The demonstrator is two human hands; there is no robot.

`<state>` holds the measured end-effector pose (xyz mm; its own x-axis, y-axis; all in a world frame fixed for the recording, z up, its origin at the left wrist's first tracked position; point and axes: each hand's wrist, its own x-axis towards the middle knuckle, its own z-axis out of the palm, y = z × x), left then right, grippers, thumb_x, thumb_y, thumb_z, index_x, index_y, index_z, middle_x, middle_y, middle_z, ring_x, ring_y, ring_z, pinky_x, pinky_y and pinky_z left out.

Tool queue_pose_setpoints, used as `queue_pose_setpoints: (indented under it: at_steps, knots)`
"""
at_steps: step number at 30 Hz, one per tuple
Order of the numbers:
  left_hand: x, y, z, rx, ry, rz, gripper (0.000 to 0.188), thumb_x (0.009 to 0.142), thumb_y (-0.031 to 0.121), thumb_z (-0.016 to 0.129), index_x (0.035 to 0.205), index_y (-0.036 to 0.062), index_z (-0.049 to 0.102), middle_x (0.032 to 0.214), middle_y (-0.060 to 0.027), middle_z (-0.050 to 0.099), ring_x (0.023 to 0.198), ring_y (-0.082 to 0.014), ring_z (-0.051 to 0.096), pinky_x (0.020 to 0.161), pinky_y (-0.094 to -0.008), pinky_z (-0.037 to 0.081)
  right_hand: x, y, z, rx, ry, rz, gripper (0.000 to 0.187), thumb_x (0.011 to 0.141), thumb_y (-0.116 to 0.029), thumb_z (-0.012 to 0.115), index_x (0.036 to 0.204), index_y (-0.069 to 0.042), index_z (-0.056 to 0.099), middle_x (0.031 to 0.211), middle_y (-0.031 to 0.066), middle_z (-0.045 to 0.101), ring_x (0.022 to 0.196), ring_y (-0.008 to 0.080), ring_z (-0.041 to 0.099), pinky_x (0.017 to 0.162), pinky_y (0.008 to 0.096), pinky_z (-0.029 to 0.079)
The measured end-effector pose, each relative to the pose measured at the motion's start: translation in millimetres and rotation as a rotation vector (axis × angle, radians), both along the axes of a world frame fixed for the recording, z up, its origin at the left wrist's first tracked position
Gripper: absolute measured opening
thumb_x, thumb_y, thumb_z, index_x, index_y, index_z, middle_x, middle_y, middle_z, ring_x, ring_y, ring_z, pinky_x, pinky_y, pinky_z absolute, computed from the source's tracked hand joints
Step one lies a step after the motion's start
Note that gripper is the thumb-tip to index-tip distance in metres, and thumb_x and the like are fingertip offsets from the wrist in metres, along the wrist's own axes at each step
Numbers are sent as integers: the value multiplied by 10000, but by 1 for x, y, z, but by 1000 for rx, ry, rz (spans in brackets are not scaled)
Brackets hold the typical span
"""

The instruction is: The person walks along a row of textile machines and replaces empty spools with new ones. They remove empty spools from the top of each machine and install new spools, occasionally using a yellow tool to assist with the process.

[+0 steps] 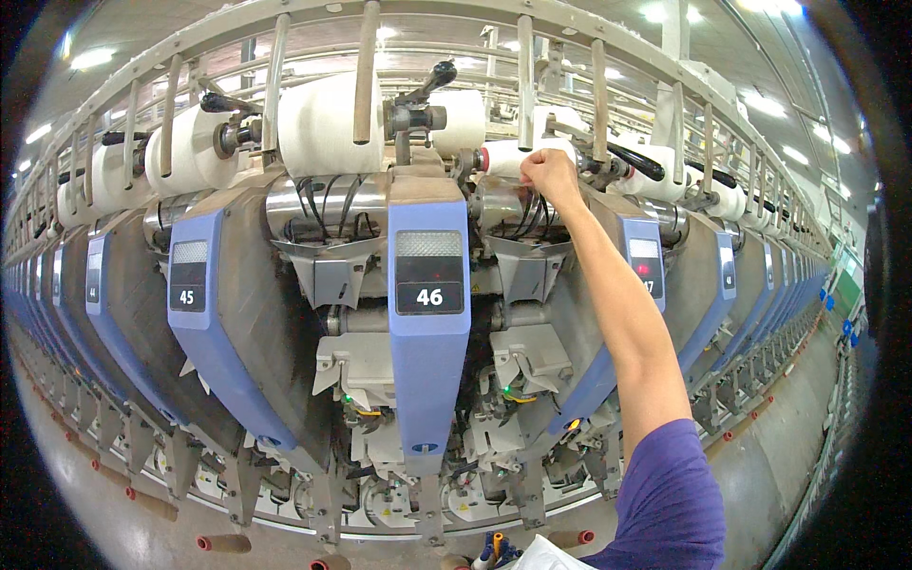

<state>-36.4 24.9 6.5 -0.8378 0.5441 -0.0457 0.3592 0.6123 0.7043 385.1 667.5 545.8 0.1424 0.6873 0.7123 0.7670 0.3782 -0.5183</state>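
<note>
My right arm reaches up across the winding machine. At its end, my right hand [551,178] is closed, its thumb and fingers pressed together in front of a small white yarn package [503,158]. Whatever the fingers pinch is too small or hidden to make out. The package has a red ring at its left end and sits above a shiny metal drum [503,201]. Beneath the drum is a grey angled metal guard [525,271]. A blue machine housing [430,351] stands to the left of the hand. My left hand is out of view.
Larger white yarn packages [331,123] line the machine to the left. Vertical metal bars [526,85] hang from an overhead rail close to my hand. Brown tubes with red tips [225,543] lie low along the machine. Blue and orange-yellow handles [496,548] show at the lower edge.
</note>
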Motion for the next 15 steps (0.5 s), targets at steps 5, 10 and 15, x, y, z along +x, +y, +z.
queue_pose_setpoints:
  at_steps: [5, 10, 15]
  knots:
    - [-3, 7, 2, -76, 115, -56, 312, 833, 342, 691, 725, 66, 594, 645, -114, 595, 584, -260, 574, 564, -429, 457, 6, -1, -1, -74, 148, 158, 158, 807, -157, 656, 804, -14, 724, 686, 90, 702, 627, 147, 680, 655, 292, 542]
    - [-2, 8, -14, -40, -90, 41, 322, 823, 354, 704, 747, 57, 604, 701, -121, 611, 642, -258, 582, 594, -426, 462, 3, -4, -7, 16, 106, 99, 184, 812, -183, 675, 853, -14, 737, 698, 100, 707, 649, 194, 689, 707, 352, 534]
    - [-6, 6, -29, 60, -216, 62, 327, 825, 356, 718, 784, 50, 611, 730, -105, 611, 671, -230, 568, 619, -410, 468, -13, -5, -11, 108, -140, -162, 181, 840, -171, 655, 879, -13, 733, 685, 85, 704, 642, 167, 689, 686, 325, 540]
